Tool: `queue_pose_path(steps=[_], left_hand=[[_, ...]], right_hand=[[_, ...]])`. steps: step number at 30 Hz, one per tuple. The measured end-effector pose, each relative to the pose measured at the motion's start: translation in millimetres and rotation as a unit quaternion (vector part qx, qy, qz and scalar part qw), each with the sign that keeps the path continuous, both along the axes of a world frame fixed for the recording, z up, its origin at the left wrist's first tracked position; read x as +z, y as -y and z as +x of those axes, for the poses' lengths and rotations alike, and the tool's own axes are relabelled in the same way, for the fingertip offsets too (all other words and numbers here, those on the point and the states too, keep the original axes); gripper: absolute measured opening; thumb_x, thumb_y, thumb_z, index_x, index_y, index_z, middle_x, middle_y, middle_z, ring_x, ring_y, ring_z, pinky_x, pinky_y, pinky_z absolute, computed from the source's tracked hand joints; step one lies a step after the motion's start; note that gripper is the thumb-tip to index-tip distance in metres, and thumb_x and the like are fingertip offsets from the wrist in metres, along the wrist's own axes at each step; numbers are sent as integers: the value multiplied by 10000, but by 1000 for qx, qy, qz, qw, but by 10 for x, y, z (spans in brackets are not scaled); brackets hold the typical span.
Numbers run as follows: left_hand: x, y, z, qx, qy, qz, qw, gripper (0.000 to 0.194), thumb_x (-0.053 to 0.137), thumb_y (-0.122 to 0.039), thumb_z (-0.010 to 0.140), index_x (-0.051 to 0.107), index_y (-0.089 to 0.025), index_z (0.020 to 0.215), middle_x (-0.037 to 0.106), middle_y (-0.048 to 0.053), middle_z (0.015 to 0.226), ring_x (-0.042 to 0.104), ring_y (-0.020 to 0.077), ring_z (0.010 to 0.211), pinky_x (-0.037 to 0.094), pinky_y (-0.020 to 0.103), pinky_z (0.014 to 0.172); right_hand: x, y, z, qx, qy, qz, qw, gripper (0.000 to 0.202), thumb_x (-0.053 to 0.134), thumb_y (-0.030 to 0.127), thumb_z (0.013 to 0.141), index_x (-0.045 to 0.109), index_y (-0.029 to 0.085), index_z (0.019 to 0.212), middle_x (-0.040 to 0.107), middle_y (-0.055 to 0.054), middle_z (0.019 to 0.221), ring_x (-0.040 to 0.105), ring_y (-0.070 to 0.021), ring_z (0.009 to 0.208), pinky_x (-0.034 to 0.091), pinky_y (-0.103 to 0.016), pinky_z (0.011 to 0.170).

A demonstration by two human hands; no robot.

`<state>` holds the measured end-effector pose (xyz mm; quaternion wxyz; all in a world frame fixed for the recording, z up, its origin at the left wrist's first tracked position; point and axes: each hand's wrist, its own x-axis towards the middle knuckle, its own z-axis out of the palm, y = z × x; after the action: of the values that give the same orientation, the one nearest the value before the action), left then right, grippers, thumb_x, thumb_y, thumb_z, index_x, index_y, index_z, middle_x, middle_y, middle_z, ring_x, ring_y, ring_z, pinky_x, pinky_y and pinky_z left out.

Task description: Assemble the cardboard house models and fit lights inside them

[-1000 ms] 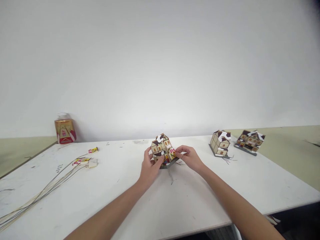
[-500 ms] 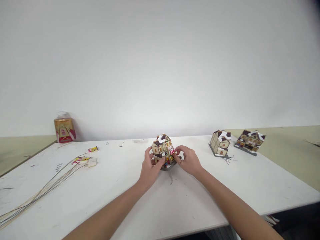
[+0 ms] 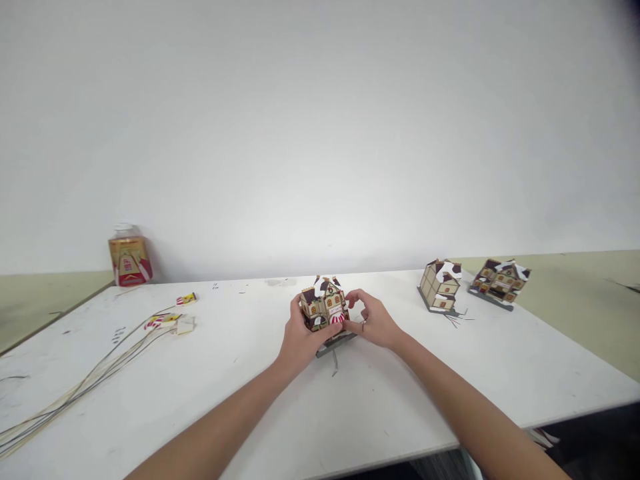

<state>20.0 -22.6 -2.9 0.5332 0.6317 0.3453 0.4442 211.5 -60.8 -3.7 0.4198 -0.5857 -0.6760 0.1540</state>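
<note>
In the head view, a miniature house [image 3: 320, 307] with cream walls, a dark snow-patched roof and a red-and-white striped awning is held over the middle of the white table. My left hand [image 3: 301, 337] wraps its left side, the thumb across the front below the awning. On the other side, my right hand [image 3: 373, 320] has thumb and forefinger at the awning and right wall; the fingertips are partly hidden. A grey base shows under the house, with a short thin wire hanging from it.
Two similar miniature houses, one upright [image 3: 441, 287] and one tilted [image 3: 501, 283], are at the table's right back. Several loose wires [image 3: 100, 367] and small striped awning pieces [image 3: 161, 321] lie left. A red-and-gold bottle [image 3: 129, 257] stands by the wall at the back left.
The miniature house has turned so its awning front faces me more, and it sits slightly lower. My left thumb has slid right across the front; my right hand stays beside it.
</note>
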Motion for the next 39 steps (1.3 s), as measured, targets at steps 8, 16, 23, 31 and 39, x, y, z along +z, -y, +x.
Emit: queue_pose_path(steps=[8,16,23,31,39], left_hand=[[97,12,4,-18,40,-52,998,824,854,-297,573,378,-252,1244,637,73,1123,652,246,992,538,389,860],[94,-2,2,-25,56,-72,995,836,863,-269,549,389,-264,1237,644,61,1062,657,250,957,558,385,809],[168,28,-6,-58,89,-98,990,891,885,-246,482,383,-237,1218,644,65,1019,667,263,906,568,390,767],[237,33,-18,-80,74,-91,990,894,884,-261,468,402,-221,1220,649,67,1004,663,256,902,562,379,770],[153,4,-43,-87,8,-9,996,878,871,-321,523,393,-256,1257,642,55,1037,653,238,919,546,354,787]], right_hand=[[-14,-26,76,53,-73,-79,993,590,724,455,690,512,267,1207,578,-27,1123,453,-71,604,358,-222,501],[-17,-43,61,59,-97,-97,989,590,720,431,709,535,277,1248,599,-46,1220,578,-205,1016,442,-241,596],[18,-39,47,112,-146,-128,974,648,732,388,700,519,230,1291,574,-78,1278,597,-217,962,450,-240,569],[119,44,-11,142,-203,-150,957,551,712,322,706,558,206,1222,590,-76,1237,591,-205,938,472,-245,591],[18,2,38,154,-183,-141,961,634,770,380,664,522,181,1212,612,-104,1177,614,-229,944,502,-269,610]])
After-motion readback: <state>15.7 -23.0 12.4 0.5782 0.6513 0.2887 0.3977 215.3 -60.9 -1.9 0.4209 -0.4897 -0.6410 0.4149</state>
